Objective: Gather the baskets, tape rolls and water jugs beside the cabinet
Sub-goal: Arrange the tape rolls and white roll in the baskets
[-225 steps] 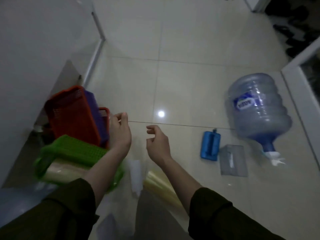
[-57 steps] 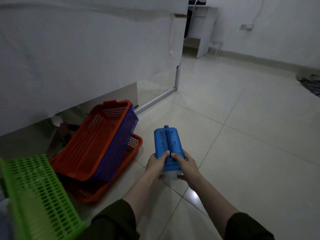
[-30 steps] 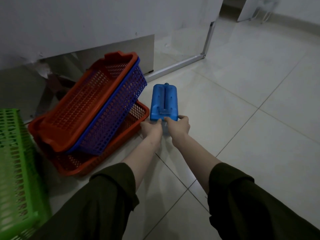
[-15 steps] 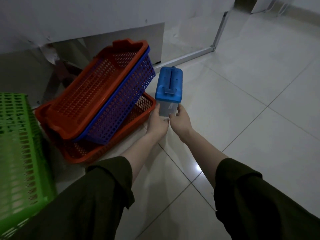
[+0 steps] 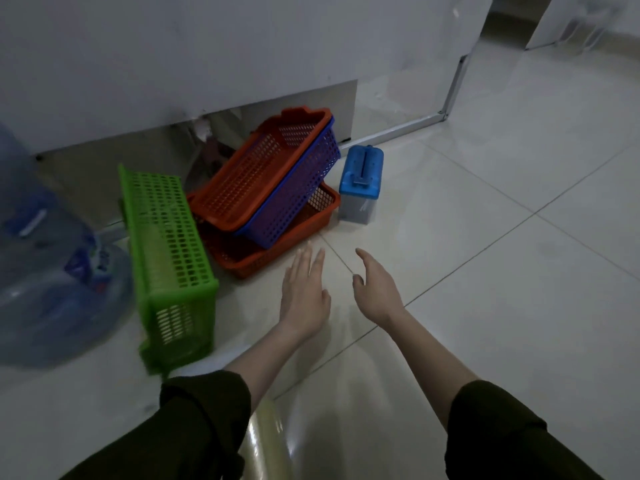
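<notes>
A clear box with a blue lid (image 5: 360, 183) stands upright on the floor beside the basket pile. An orange basket (image 5: 256, 174) leans inside a purple basket (image 5: 298, 195), both tilted on a flat orange basket (image 5: 277, 251). To their left, a green basket (image 5: 166, 244) lies on its side. A blue water jug (image 5: 45, 258) sits at the far left. A clear tape roll (image 5: 266, 445) shows at the bottom between my arms. My left hand (image 5: 304, 292) and my right hand (image 5: 375, 289) hover over the floor, fingers straight, holding nothing.
The white cabinet (image 5: 207, 57) rises behind the pile, with a gap under its bottom edge. A metal floor rail (image 5: 398, 131) runs to the right of it. Pale floor tiles (image 5: 502, 237) stretch out on the right.
Both hands set the blue-lidded box down beside the orange basket, let go and drew back toward me. The view pulled back, bringing the jug and tape roll into sight.
</notes>
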